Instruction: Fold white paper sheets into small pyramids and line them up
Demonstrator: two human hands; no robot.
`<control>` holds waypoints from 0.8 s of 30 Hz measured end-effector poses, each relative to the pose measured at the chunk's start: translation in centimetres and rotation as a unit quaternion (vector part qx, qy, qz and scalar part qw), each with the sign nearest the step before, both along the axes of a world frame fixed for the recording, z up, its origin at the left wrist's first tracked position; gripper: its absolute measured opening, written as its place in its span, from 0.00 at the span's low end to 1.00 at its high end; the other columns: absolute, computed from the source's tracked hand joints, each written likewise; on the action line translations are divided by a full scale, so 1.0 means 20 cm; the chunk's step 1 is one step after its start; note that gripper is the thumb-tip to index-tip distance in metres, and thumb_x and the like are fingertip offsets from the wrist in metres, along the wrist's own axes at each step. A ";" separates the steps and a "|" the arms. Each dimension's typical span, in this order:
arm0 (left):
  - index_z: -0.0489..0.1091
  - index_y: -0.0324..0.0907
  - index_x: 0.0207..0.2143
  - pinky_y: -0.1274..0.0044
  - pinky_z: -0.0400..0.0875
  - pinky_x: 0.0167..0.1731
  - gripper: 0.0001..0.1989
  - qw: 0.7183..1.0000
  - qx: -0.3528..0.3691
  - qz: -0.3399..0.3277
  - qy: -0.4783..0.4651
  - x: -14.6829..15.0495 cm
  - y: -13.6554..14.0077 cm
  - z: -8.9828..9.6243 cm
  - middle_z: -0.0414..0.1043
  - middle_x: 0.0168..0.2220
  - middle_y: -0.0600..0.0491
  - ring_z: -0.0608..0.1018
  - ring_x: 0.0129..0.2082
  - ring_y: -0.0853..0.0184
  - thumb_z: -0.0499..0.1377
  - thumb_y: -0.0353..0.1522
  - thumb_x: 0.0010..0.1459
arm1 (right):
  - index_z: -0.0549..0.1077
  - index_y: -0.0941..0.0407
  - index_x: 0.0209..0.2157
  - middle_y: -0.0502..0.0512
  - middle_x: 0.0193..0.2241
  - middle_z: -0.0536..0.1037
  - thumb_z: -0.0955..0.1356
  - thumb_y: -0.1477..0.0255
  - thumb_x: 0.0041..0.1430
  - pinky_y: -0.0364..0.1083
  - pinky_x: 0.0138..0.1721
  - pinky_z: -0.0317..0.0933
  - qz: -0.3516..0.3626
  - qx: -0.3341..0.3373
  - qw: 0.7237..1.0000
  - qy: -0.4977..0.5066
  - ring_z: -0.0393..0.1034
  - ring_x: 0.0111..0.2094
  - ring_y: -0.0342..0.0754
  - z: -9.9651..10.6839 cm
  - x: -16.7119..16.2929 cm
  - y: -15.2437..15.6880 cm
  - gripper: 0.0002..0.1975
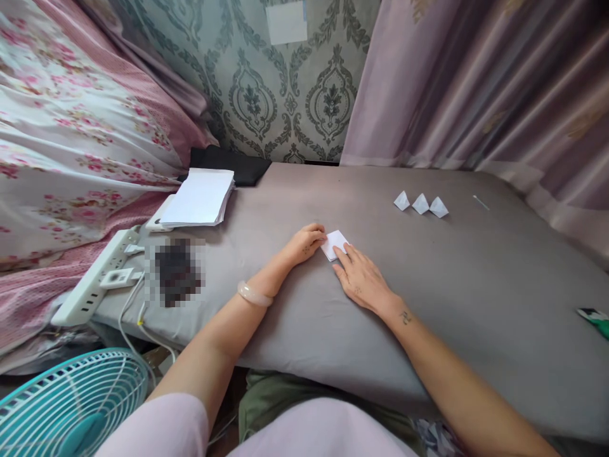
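A small square of folded white paper (334,244) lies on the grey cloth of the table in front of me. At its left corner, the curled fingers of my left hand (308,244) hold the edge. My right hand (362,277) rests on the paper's right side, its fingers stretched out and slightly spread. Part of the paper is covered by the right fingertips. Beyond, to the right, three folded white paper shapes stand in a row: the left one (402,200), the middle one (420,204) and the right one (438,207).
A stack of white paper (197,197) lies at the back left, near a black flat item (238,166). A power strip (98,279) with plugs and cables runs along the left edge, beside a blurred dark patch (178,273). A teal fan (76,406) stands at lower left. A green item (597,324) lies far right.
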State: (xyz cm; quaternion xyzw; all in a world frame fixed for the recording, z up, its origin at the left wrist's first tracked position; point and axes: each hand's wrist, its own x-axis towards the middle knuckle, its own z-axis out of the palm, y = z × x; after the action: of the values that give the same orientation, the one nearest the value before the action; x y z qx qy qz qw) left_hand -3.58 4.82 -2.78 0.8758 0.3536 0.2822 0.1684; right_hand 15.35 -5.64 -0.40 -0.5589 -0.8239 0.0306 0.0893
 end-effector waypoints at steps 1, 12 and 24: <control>0.75 0.39 0.39 0.71 0.67 0.48 0.12 1.000 0.003 0.006 0.010 -0.01 0.00 0.01 0.72 0.45 0.45 0.73 0.45 0.63 0.52 0.31 0.62 | 0.60 0.57 0.62 0.66 0.62 0.59 0.55 0.63 0.67 0.55 0.61 0.50 0.001 -0.001 1.000 -0.002 0.52 0.63 0.58 0.00 0.00 -0.01 0.26; 0.74 0.40 0.43 0.69 0.67 0.51 0.12 0.999 -0.017 -0.045 0.014 -0.08 -0.04 0.05 0.73 0.47 0.46 0.73 0.47 0.62 0.57 0.28 0.56 | 0.69 0.48 0.56 0.61 0.56 0.67 0.58 0.63 0.65 0.55 0.54 0.56 -0.025 -0.019 0.999 0.032 0.61 0.56 0.56 0.06 0.00 0.03 0.21; 0.74 0.40 0.42 0.71 0.68 0.47 0.10 0.998 0.008 -0.036 0.042 -0.06 -0.06 0.06 0.73 0.44 0.46 0.73 0.44 0.62 0.58 0.33 0.59 | 0.72 0.52 0.46 0.55 0.46 0.73 0.63 0.64 0.61 0.50 0.46 0.56 0.031 0.022 0.999 0.027 0.65 0.46 0.51 0.09 0.08 0.14 0.14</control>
State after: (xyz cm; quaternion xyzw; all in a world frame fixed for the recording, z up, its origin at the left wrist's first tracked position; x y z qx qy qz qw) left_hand -4.73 3.57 -1.59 0.9003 0.3259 0.2419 0.1570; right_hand 17.02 -2.91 1.34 -0.5303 -0.8383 0.0305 0.1230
